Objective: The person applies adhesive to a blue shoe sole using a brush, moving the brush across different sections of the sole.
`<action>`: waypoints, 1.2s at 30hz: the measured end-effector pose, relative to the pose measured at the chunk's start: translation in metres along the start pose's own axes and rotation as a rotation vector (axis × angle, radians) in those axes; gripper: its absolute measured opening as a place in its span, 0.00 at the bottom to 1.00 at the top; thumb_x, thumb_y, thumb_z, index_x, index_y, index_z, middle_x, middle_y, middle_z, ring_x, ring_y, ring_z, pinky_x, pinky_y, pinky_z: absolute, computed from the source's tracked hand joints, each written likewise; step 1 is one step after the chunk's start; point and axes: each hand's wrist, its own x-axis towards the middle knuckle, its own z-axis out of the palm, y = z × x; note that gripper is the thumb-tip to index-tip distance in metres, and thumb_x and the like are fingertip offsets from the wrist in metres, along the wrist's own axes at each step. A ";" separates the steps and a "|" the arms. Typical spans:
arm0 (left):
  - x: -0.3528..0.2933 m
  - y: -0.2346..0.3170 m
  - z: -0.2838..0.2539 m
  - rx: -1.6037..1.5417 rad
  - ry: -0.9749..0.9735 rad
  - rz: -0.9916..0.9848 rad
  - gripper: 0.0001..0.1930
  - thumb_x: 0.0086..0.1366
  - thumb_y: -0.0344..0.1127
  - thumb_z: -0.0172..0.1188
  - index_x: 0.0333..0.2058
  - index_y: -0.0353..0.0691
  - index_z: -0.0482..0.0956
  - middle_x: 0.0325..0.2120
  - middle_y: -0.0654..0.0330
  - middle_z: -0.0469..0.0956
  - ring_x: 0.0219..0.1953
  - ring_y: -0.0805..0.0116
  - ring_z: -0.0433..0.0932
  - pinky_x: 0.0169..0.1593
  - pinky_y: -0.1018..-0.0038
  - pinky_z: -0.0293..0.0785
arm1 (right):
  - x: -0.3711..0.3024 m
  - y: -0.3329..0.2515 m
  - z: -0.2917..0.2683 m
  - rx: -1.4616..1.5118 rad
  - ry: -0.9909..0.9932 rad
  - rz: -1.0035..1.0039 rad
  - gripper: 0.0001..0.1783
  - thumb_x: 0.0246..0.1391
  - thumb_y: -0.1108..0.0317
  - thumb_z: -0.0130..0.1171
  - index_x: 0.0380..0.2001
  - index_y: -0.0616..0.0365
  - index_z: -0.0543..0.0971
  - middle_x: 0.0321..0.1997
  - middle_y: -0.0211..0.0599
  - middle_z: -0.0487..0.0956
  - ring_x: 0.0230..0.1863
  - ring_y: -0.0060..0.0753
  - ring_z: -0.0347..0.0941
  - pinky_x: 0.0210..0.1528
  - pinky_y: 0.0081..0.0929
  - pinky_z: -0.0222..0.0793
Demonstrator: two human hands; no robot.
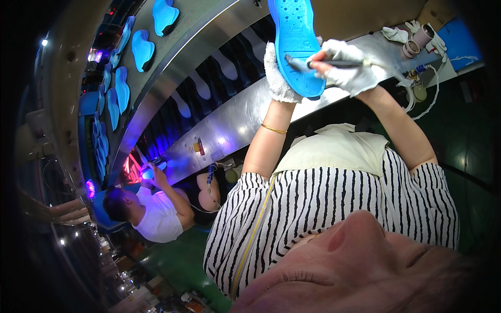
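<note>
A bright blue shoe sole (294,31) with small holes and a grooved band across it is held up over the bench, its top end cut off by the upper edge of the picture. My left hand (279,78), in a white knit glove, is closed round the sole's left side and lower end. In my right hand (347,68), gloved in white with bare fingertips, is a slim brush (300,64). The brush's greyish tip lies against the sole's face below the grooved band. Part of the brush's handle is hidden by my right fingers.
A metal bench (245,112) runs before me, beside a rack with pale soles (200,86). Blue soles (142,50) lie on a curved conveyor (193,15). White gloves (395,34) and tape rolls (410,49) sit at right, near a hose (436,88). A co-worker (159,214) sits at left.
</note>
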 end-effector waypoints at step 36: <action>-0.011 0.025 0.019 0.420 0.117 0.094 0.39 0.64 0.65 0.39 0.59 0.36 0.61 0.52 0.47 0.70 0.49 0.52 0.74 0.54 0.58 0.71 | 0.048 0.012 -0.017 0.036 0.049 -0.302 0.08 0.45 0.79 0.63 0.31 0.57 0.79 0.32 0.33 0.80 0.36 0.25 0.76 0.41 0.24 0.72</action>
